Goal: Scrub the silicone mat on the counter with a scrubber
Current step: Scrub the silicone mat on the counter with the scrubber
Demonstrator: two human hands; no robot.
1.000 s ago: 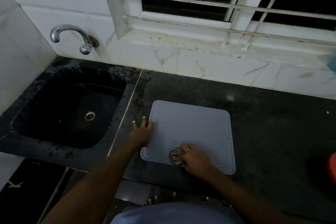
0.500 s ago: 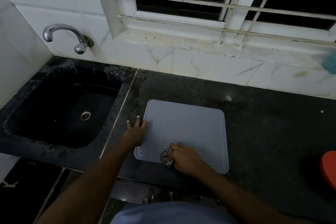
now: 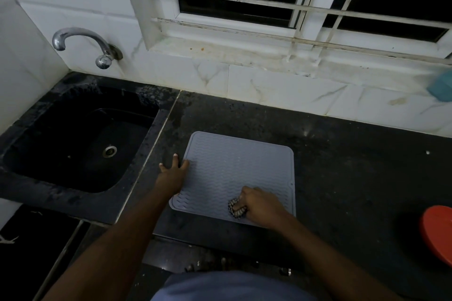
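A grey silicone mat (image 3: 234, 168) with a wavy ribbed surface lies flat on the black counter (image 3: 342, 178). My left hand (image 3: 172, 175) rests palm down on the mat's left edge, fingers spread, partly on the counter. My right hand (image 3: 263, 205) is closed around a dark speckled scrubber (image 3: 236, 210) and presses it onto the mat's near right part. Most of the scrubber is hidden under my fingers.
A black sink (image 3: 73, 144) with a metal drain sits left of the counter, a chrome tap (image 3: 80, 44) on the tiled wall above it. A red round object (image 3: 437, 234) lies at the right edge. A teal item (image 3: 441, 88) sits by the barred window sill.
My right hand with the scrubber has slid to the right along the mat's near edge. My left hand stays on the mat's left edge.
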